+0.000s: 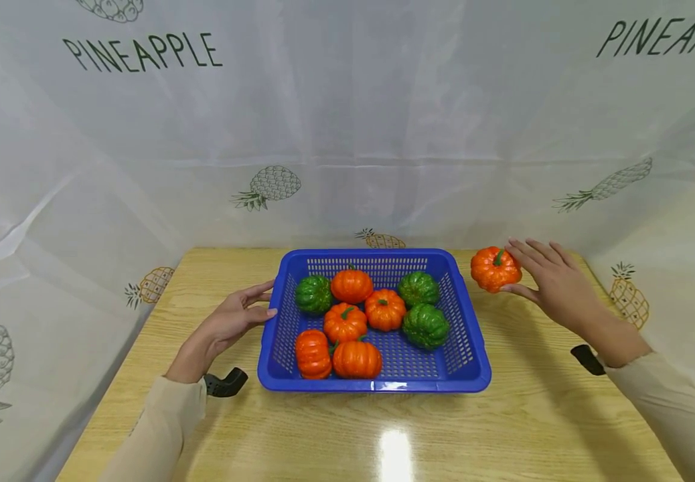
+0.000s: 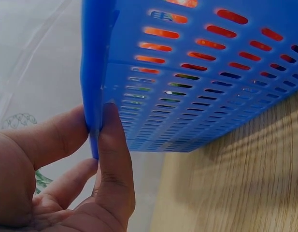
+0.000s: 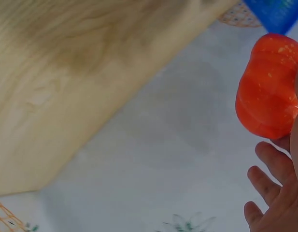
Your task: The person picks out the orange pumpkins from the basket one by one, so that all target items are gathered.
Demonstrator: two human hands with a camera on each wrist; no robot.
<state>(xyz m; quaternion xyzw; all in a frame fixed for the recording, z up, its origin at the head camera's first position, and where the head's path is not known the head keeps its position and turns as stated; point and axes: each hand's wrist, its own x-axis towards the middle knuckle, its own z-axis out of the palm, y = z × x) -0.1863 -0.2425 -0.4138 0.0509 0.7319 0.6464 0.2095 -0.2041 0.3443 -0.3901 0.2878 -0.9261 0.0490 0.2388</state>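
Note:
A blue basket point(image 1: 432, 385) with slotted walls holds several orange pumpkins point(image 1: 356, 360) and three green ones point(image 1: 425, 326). The left hand point(image 1: 229, 325) grips its left rim; in the left wrist view, that hand point(image 2: 81, 174) pinches the rim point(image 2: 94, 72) between thumb and fingers. Beyond the basket's right side, the right hand point(image 1: 555, 284) holds an orange pumpkin point(image 1: 495, 269) with a green stem, between thumb and forefinger. The right wrist view has this pumpkin point(image 3: 269, 89) at the hand point(image 3: 279, 193), the other fingers spread away from it.
The wooden table point(image 1: 299, 435) lies under the basket. Behind it and at its sides hangs a pale sheet point(image 1: 353, 134) printed with pineapples and lettering. Black straps point(image 1: 225, 383) are near both wrists.

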